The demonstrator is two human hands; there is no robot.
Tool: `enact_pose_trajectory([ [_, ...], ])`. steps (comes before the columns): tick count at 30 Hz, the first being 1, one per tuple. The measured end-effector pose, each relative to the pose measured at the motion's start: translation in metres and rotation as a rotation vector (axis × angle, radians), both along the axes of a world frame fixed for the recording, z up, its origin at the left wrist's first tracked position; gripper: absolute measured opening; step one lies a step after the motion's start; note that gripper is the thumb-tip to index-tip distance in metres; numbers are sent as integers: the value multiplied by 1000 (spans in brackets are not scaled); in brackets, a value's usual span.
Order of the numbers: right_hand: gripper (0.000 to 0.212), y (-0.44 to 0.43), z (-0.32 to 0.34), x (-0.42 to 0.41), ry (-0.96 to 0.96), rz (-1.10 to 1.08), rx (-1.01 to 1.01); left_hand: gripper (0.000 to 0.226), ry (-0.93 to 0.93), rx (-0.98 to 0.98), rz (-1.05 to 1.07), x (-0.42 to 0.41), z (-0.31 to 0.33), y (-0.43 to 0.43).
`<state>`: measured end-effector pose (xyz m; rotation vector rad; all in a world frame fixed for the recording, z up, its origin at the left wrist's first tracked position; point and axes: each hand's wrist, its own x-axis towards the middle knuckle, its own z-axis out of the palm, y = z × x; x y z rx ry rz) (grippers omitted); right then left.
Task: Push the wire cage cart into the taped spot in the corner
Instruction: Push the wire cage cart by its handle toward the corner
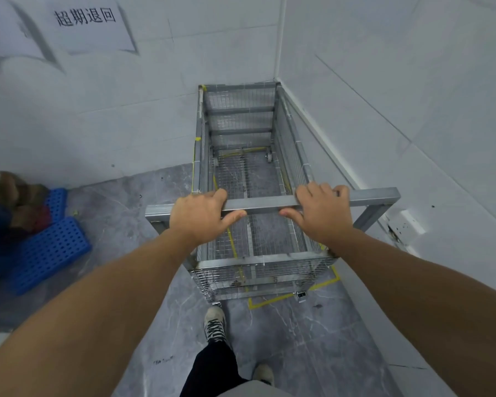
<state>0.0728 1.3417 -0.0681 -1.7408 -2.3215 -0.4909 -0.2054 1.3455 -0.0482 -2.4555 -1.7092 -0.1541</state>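
The wire cage cart is an empty grey metal mesh cage on small wheels, with its far end against the corner of two white walls. Both hands hold its near handle bar: my left hand grips the bar left of centre, my right hand grips it right of centre, thumbs under the bar. Yellow floor tape outlines a rectangle; its near edge shows just behind the cart's rear wheels, and more tape shows through the mesh floor.
A blue perforated plastic pallet with cardboard and blue items lies at the left on the grey marble floor. The right wall runs close along the cart, with a white socket low down. My shoes stand just behind the cart.
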Motion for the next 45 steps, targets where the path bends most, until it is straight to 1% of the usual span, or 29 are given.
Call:
enact_pose_trajectory([
  [12, 66, 1, -2, 0, -19, -4, 32, 62, -27, 37, -14, -1, -2, 0],
  [16, 64, 0, -1, -2, -3, -4, 14, 59, -35, 33, -6, -2, -3, 0],
  [21, 65, 1, 0, -2, 15, 3, -1, 58, 23, 10, 17, -2, 0, 2],
  [29, 67, -2, 4, -4, 51, -13, -67, 63, 6, -90, 9, -1, 5, 1],
  [31, 68, -3, 4, -4, 51, -18, -83, 62, -4, -129, -5, -2, 8, 1],
  [37, 71, -4, 5, -4, 76, -28, -103, 45, -27, -231, -78, -9, 13, 5],
  [41, 65, -5, 5, -5, 90, -21, -91, 51, -32, -206, -135, -17, 10, 6],
  [45, 61, -6, 6, -5, 76, 35, -140, 55, -28, -178, -164, -24, 8, 5],
])
